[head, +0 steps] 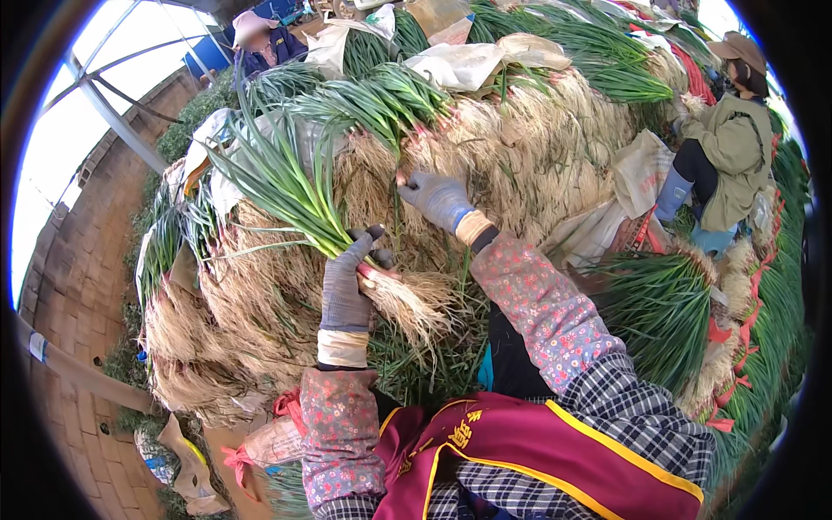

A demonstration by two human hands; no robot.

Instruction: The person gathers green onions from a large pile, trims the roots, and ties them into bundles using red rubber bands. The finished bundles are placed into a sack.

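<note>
My left hand (351, 279), in a grey glove, is closed round a bunch of green onions (318, 221); its leaves point up and left, its pale roots hang to the lower right. My gloved right hand (437, 198) is up and to the right, at the front of the heap. Its fingertips are at the pinkish base of a single green onion stalk (401, 177); whether they pinch it is hard to tell. Behind both hands rises a large heap of green onions (533, 143), roots facing me.
A co-worker (734, 130) sits at the right beside bundles tied with red strips (747, 338). Another person (263, 42) is behind the heap at the upper left. Woven sacks (455, 65) lie on the heap. A loose pile of onions (656, 312) lies right of my arm. Cut leaves cover the ground before me.
</note>
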